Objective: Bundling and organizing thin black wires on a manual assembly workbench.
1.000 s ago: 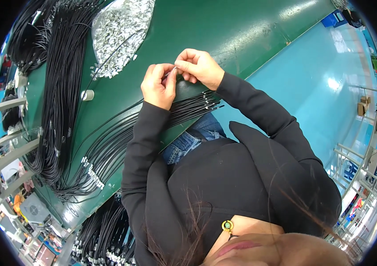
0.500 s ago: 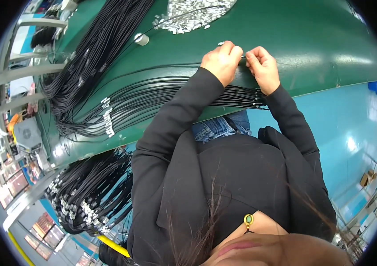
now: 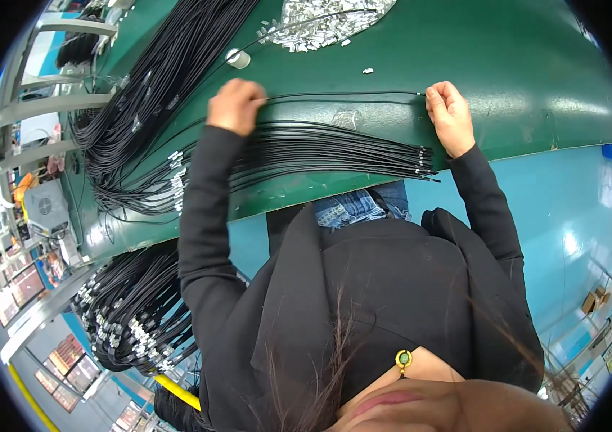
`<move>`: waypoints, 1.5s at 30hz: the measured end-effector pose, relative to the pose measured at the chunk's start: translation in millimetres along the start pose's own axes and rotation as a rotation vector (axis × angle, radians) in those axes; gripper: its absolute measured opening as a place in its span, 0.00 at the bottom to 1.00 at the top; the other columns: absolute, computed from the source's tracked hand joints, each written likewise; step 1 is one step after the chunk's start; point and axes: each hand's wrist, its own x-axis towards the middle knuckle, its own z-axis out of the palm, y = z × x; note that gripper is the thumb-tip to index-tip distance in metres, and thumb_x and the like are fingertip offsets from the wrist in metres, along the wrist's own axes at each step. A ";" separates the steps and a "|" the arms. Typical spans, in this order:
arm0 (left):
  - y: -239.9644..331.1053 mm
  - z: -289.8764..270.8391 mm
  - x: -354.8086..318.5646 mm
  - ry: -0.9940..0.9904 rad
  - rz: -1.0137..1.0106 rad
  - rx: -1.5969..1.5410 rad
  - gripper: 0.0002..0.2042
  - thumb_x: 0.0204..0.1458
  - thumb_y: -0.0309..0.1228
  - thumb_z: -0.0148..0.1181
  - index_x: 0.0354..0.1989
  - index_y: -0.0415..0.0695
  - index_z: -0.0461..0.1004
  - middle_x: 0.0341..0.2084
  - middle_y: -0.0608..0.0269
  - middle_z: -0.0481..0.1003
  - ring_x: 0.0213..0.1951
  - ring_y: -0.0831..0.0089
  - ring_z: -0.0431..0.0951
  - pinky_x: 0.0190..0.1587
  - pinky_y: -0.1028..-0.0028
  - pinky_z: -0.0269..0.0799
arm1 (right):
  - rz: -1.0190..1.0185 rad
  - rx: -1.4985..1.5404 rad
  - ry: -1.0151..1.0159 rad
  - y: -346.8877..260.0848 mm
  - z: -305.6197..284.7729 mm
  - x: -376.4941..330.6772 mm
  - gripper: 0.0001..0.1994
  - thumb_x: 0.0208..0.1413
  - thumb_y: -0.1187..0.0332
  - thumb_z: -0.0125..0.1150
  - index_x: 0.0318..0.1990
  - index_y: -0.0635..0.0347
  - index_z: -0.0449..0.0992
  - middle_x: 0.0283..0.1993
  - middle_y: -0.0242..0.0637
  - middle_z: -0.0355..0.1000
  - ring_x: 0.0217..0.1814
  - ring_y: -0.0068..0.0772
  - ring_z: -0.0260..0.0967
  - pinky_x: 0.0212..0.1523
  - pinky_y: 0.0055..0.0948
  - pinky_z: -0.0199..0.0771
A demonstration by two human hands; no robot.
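Note:
My right hand (image 3: 448,119) pinches the tip of a thin black cable (image 3: 342,93) at the right, above the green table. From there the cable runs left, nearly straight, into the curled fingers of my left hand (image 3: 236,106), which is slightly blurred. A second black strand runs just below it. Nearer to me lies a flat row of black cables (image 3: 320,140), their ends side by side below my right hand. White tags (image 3: 177,180) sit across the row at its left. One small white piece (image 3: 369,70) lies alone beyond the stretched cable.
A pile of small white and silver pieces (image 3: 327,25) lies in a clear bag at the back. Next to it stands a white spool-like cylinder (image 3: 237,58). A thick bundle of black cables (image 3: 169,79) crosses the left. More tagged cables (image 3: 137,317) hang below the table edge beside metal rails.
My left hand has moved far left along the cable, away from my right hand. My right hand shifted slightly right and nearer, still pinching. The small white piece now shows fully.

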 end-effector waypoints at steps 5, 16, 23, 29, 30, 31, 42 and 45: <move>-86.8 -55.8 -69.9 -0.048 -0.323 0.068 0.03 0.42 0.25 0.59 0.27 0.45 0.73 0.24 0.61 0.70 0.28 0.64 0.73 0.31 0.69 0.69 | -0.064 -0.191 -0.062 3.4 -14.2 -9.9 0.06 0.59 0.69 0.50 0.31 0.61 0.66 0.23 0.24 0.60 0.23 0.13 0.55 0.23 0.16 0.57; -125.9 -80.5 -111.5 -0.242 -0.348 0.272 0.02 0.43 0.26 0.58 0.27 0.47 0.75 0.26 0.57 0.72 0.29 0.58 0.74 0.33 0.65 0.70 | -0.252 -0.695 -0.313 -15.9 -47.8 -41.4 0.07 0.55 0.68 0.53 0.31 0.63 0.66 0.21 0.38 0.63 0.23 0.27 0.61 0.26 0.30 0.63; -6.5 -28.2 22.7 -0.019 0.080 0.127 0.10 0.45 0.29 0.58 0.37 0.41 0.72 0.32 0.52 0.72 0.36 0.53 0.72 0.37 0.62 0.69 | 0.425 0.578 -0.189 -27.8 -52.1 -15.3 0.09 0.56 0.71 0.50 0.42 0.66 0.67 0.36 0.41 0.70 0.34 0.27 0.69 0.29 0.27 0.70; 52.9 41.7 148.3 0.289 0.232 0.279 0.07 0.43 0.31 0.60 0.32 0.47 0.74 0.29 0.58 0.72 0.34 0.57 0.72 0.35 0.61 0.69 | 0.526 0.853 -0.041 -20.6 -29.6 -2.3 0.13 0.57 0.75 0.47 0.48 0.71 0.61 0.45 0.48 0.66 0.40 0.32 0.70 0.36 0.26 0.74; 55.2 49.6 157.5 0.251 0.214 0.362 0.09 0.42 0.30 0.61 0.34 0.48 0.75 0.30 0.58 0.73 0.35 0.58 0.73 0.35 0.62 0.69 | 0.585 0.881 0.013 -21.5 -27.1 -1.2 0.13 0.58 0.75 0.46 0.49 0.70 0.61 0.46 0.48 0.66 0.40 0.32 0.70 0.36 0.25 0.74; 55.8 54.7 163.8 0.249 0.230 0.352 0.09 0.42 0.30 0.61 0.34 0.48 0.75 0.30 0.58 0.73 0.35 0.58 0.73 0.35 0.62 0.69 | 0.543 0.920 -0.035 -23.2 -24.6 -0.1 0.13 0.58 0.75 0.46 0.49 0.70 0.61 0.46 0.48 0.66 0.40 0.32 0.70 0.36 0.25 0.74; 123.3 36.3 118.4 0.128 0.362 -0.287 0.02 0.48 0.27 0.58 0.29 0.43 0.73 0.20 0.57 0.69 0.24 0.57 0.71 0.27 0.65 0.67 | 0.517 0.850 -0.085 -33.1 -11.5 7.5 0.11 0.62 0.67 0.44 0.45 0.67 0.64 0.38 0.44 0.70 0.27 0.25 0.68 0.20 0.18 0.67; 146.0 37.7 96.6 0.010 0.254 -0.371 0.03 0.46 0.26 0.60 0.29 0.43 0.73 0.18 0.57 0.69 0.21 0.59 0.71 0.25 0.68 0.67 | 0.462 0.888 -0.164 -26.6 -9.8 9.7 0.11 0.62 0.66 0.45 0.43 0.65 0.65 0.33 0.39 0.70 0.21 0.21 0.63 0.16 0.16 0.61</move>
